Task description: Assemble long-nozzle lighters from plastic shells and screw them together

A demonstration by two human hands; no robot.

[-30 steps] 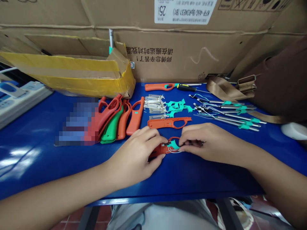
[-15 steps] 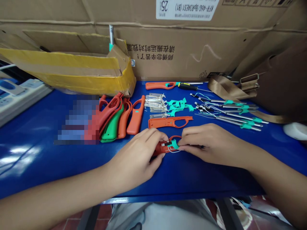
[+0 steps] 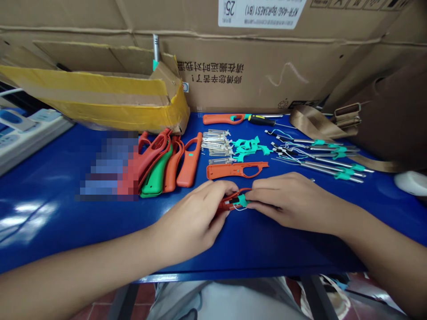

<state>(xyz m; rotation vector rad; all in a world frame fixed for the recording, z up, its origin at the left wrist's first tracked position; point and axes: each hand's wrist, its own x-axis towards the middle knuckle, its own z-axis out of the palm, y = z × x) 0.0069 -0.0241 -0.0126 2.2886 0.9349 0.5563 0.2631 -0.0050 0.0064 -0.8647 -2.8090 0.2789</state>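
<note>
Sitting btwn fingers (image 3: 263, 195), orange shell (image 3: 223, 206), teal pc (image 3: 242, 201)

A makeshift assembly workspace: blue table (image 3: 267, 255), sorted teal pieces (image 3: 251, 146), metal rods (image 3: 320, 168), screwdriver (image 3: 262, 120), cardboard box (image 3: 213, 49).

Fingers (image 3: 265, 195) hide ends of red shell (image 3: 223, 205); power strip (image 3: 30, 130) cut by left edge.

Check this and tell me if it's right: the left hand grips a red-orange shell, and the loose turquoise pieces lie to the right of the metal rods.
Not quite: the head view shows the loose turquoise pieces to the left of the metal rods. The left hand does grip a red-orange shell.
</note>
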